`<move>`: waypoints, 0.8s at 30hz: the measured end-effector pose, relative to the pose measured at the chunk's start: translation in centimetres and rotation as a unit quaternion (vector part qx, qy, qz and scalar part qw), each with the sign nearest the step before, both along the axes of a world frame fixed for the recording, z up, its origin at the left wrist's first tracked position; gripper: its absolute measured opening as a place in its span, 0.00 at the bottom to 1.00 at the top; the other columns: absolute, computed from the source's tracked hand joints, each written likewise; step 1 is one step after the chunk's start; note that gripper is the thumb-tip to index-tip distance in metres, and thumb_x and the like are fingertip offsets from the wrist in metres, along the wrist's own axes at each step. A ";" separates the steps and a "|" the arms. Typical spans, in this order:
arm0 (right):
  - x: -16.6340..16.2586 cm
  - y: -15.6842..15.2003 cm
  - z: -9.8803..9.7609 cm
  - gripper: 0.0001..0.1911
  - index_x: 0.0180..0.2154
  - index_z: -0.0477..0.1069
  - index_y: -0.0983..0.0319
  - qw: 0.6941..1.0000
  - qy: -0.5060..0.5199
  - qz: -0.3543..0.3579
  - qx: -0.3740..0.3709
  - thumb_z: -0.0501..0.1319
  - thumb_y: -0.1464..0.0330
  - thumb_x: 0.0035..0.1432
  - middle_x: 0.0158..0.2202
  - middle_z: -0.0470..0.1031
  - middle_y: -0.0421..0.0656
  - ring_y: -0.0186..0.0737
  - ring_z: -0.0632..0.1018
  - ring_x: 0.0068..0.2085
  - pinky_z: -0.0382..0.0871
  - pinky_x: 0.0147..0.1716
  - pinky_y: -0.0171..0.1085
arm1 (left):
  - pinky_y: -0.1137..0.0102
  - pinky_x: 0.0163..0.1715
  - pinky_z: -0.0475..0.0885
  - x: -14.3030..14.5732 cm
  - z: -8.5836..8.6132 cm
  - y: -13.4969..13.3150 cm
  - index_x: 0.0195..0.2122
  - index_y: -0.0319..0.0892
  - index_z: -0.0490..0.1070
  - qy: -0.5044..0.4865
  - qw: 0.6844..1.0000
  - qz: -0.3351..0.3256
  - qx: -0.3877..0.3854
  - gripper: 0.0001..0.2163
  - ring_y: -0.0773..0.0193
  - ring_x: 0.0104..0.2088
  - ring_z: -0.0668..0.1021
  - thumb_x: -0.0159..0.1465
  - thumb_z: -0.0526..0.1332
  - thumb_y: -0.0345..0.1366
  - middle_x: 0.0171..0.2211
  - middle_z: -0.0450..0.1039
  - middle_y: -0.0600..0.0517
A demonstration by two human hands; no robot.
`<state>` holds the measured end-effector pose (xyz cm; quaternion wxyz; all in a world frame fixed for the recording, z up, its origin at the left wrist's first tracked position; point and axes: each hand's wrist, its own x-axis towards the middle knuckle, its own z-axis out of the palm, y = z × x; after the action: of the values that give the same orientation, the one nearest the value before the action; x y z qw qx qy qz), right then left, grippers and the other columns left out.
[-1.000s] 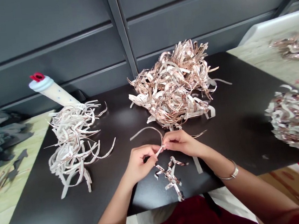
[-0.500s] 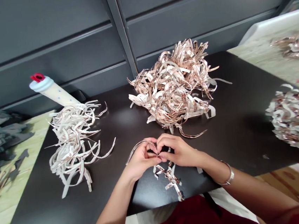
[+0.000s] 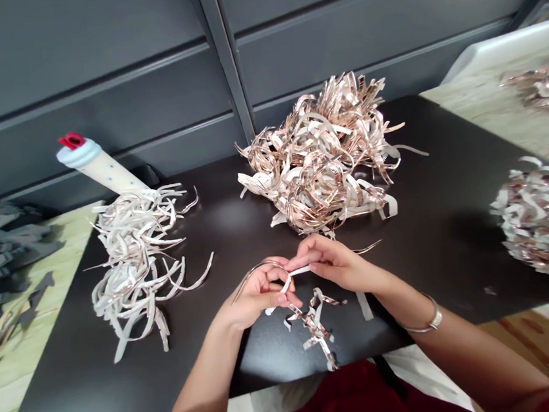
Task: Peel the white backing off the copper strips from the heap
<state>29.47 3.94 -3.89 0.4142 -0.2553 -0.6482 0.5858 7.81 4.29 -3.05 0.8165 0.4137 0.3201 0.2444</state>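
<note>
Between my hands runs a narrow strip (image 3: 301,271), rose-gold and shiny on one face and white on the other. My left hand (image 3: 258,293) pinches it between thumb and fingers, and another thin length curves back over that hand. My right hand (image 3: 333,264) grips the strip further along, its fingers closed; a white tail (image 3: 364,305) hangs below that wrist. Under the hands lies a small heap of short curled strip pieces (image 3: 315,324) on the black table (image 3: 185,383). How the strip is bent at the left fingertips is partly hidden.
A big tangle of rose-gold strips (image 3: 319,163) lies behind my hands. White-backed strips (image 3: 139,264) are spread at the left, near a pale bottle (image 3: 108,170) with a red top. Short curled pieces (image 3: 543,225) are heaped at the right edge. A grey panel wall (image 3: 147,95) stands behind.
My hands, which were together at the fingertips, have drawn apart. The right hand has moved right and slightly up, with the strip now stretched between both hands.
</note>
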 end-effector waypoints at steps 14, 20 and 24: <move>-0.9 -0.4 -0.1 0.17 0.48 0.68 0.60 0.974 -0.131 -0.091 0.161 0.55 0.78 0.58 0.45 0.75 0.45 0.39 0.75 0.47 0.70 0.49 0.41 | 0.78 0.26 0.72 0.9 0.7 -0.1 0.43 0.42 0.61 0.075 0.991 0.102 0.038 0.23 0.60 0.32 0.82 0.50 0.71 0.30 0.28 0.68 0.58; -0.1 0.0 0.5 0.13 0.44 0.69 0.61 0.983 -0.117 -0.091 0.108 0.56 0.77 0.58 0.42 0.76 0.45 0.39 0.77 0.44 0.74 0.38 0.37 | 0.78 0.27 0.74 0.0 0.5 0.1 0.45 0.41 0.63 0.037 0.995 0.087 0.016 0.22 0.57 0.36 0.82 0.52 0.70 0.28 0.39 0.73 0.51; 0.7 0.4 0.4 0.10 0.42 0.70 0.61 0.991 -0.055 -0.097 0.067 0.58 0.75 0.58 0.41 0.76 0.44 0.38 0.76 0.45 0.71 0.47 0.42 | 0.76 0.29 0.74 -0.9 0.6 0.4 0.47 0.42 0.63 0.012 0.998 0.069 0.000 0.22 0.56 0.37 0.82 0.53 0.68 0.27 0.42 0.75 0.47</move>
<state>30.12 4.30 -3.49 0.4490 -0.3207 -0.6797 0.4832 6.93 4.65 -2.43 0.7936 0.3938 0.3575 0.2956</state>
